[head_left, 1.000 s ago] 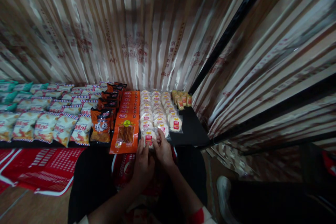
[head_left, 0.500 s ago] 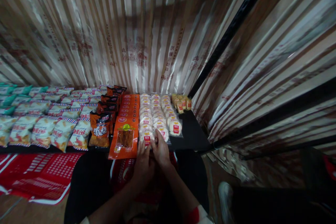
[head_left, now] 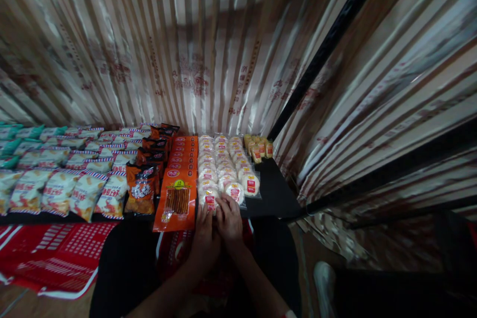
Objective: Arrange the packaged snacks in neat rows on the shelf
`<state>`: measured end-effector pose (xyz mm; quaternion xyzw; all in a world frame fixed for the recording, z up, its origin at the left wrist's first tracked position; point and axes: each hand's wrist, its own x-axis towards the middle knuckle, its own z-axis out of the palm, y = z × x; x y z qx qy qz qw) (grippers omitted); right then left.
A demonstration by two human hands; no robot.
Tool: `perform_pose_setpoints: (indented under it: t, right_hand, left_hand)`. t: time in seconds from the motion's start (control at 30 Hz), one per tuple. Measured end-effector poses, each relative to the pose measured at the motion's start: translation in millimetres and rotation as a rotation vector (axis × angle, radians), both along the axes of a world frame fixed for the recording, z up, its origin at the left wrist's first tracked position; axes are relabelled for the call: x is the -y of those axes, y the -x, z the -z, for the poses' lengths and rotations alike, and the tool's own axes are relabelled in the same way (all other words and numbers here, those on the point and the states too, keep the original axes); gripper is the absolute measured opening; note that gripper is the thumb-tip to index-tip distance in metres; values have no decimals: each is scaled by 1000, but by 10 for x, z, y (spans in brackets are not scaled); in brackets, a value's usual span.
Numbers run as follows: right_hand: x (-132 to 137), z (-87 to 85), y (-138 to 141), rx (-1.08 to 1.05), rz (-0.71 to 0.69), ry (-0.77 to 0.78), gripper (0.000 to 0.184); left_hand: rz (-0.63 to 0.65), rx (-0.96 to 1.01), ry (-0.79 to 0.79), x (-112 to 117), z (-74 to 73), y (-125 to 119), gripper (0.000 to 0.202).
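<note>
Rows of round white rice crackers in clear packets with red-and-yellow labels lie overlapping on the black shelf. My left hand (head_left: pixel 204 236) rests at the front edge of the left-hand row, its stretched fingertips touching the foremost rice cracker packet (head_left: pixel 208 200). Beside it, my right hand (head_left: pixel 229 221) lies with fingers extended, slightly apart, over the front edge between that packet and the foremost one of the middle row (head_left: pixel 234 192). Neither thumb shows clearly. Just left of my hands, an orange packet of brown sticks (head_left: pixel 177 199) fronts a row of the same.
Black-and-orange snack bags (head_left: pixel 140 189) and white snack bags (head_left: pixel 112 194) fill the shelf leftward. Small yellowish packets (head_left: pixel 261 148) stand at the back right. A black shelf post (head_left: pixel 316 54) slants up before striped curtains. Red baskets (head_left: pixel 55 253) sit below; a white shoe (head_left: pixel 324 283) is at right.
My right hand has shifted down from the right side of the front packet to the front edge, uncovering the middle row's front packet. My left hand stays at the edge.
</note>
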<state>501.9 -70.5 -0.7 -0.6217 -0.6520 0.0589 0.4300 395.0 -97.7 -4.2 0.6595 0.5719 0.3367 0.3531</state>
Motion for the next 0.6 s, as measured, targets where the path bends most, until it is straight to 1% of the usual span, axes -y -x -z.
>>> perform_pose_setpoints:
  t: [0.13, 0.27, 0.47, 0.6]
  right_hand:
    - [31, 72, -23, 8, -41, 63, 33]
    - [33, 144, -5, -41, -18, 78, 34]
    - [12, 183, -18, -78, -32, 93, 33]
    - [-7, 185, -29, -96, -42, 87, 33]
  left_hand:
    - [-19, 8, 19, -8, 40, -17, 57]
    - [-22, 3, 22, -6, 35, -35, 58]
    - [-47, -16, 6, -24, 8, -60, 60]
    - [-24, -40, -11, -56, -10, -54, 62]
